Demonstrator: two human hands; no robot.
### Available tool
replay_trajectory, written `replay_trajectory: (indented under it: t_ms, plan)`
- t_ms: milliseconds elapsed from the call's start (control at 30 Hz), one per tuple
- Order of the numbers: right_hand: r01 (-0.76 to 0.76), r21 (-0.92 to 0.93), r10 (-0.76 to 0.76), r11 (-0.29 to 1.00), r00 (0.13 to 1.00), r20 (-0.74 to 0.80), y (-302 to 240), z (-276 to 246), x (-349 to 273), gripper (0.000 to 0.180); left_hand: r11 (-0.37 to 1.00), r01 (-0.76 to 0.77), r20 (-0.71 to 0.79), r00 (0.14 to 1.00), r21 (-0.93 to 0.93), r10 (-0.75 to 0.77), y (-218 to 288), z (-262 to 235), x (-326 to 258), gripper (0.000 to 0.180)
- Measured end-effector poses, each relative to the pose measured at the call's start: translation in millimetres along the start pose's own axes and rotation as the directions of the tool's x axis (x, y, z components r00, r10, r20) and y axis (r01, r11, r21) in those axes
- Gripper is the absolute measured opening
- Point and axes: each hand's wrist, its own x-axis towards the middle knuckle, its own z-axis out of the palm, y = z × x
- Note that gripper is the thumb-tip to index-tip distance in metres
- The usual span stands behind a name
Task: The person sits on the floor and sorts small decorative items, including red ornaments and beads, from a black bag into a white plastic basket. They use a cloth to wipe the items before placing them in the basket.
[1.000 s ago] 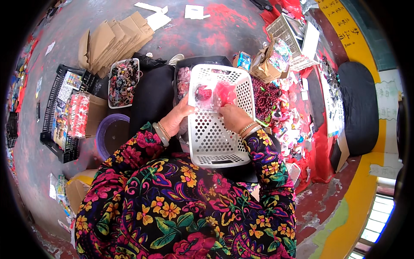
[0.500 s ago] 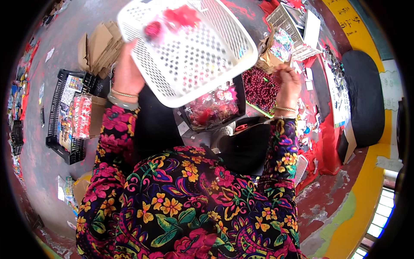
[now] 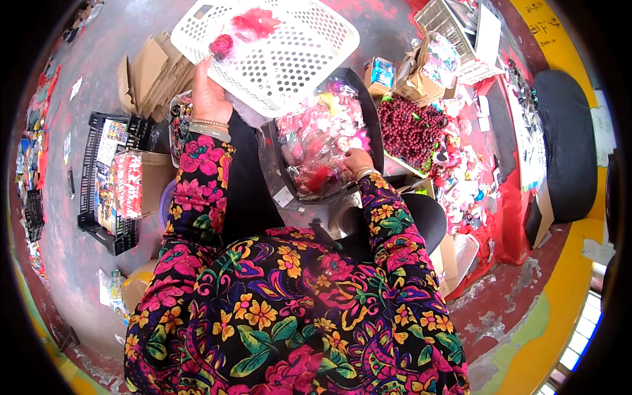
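My left hand [image 3: 209,99] grips the near left rim of a white perforated plastic basket [image 3: 289,85], held up at the top of the view. Inside the basket lie a crumpled red piece [image 3: 257,24] and a round dark pink piece [image 3: 222,46], both in clear wrap. Below it stands a black bin [image 3: 373,112] heaped with clear-wrapped pink, red and white trinkets [image 3: 319,135]. My right hand [image 3: 357,162] reaches over the bin's right side, its fingers curled down among the packets. What it pinches there is too small to make out.
Right of the bin lie a heap of dark red beads [image 3: 411,131] and a spread of small colourful pieces [image 3: 464,174]. Cardboard boxes [image 3: 418,82] and a pale crate [image 3: 454,33] stand beyond. At left are folded cardboard [image 3: 155,76] and a black crate [image 3: 85,178].
The white basket has moved up and left with my left hand, uncovering more of the black bin. My right hand has come down and left from above the beads into the bin.
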Motion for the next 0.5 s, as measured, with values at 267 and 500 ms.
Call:
replay_trajectory:
  t_ms: [267, 500]
  plan:
    - [0.200, -0.091, -0.190, 0.976, 0.976, 0.109, -27.0, 41.0, -23.7, 0.031, 0.980, 0.198, 0.071, 0.978, -0.002, -0.197, -26.9, 14.2, -2.1, 0.043]
    - [0.203, -0.066, -0.183, 0.977, 0.956, 0.231, -27.8, 40.0, -22.7, 0.019, 0.980, 0.195, 0.072, 0.978, 0.023, -0.196, -31.4, 15.7, -4.6, 0.041]
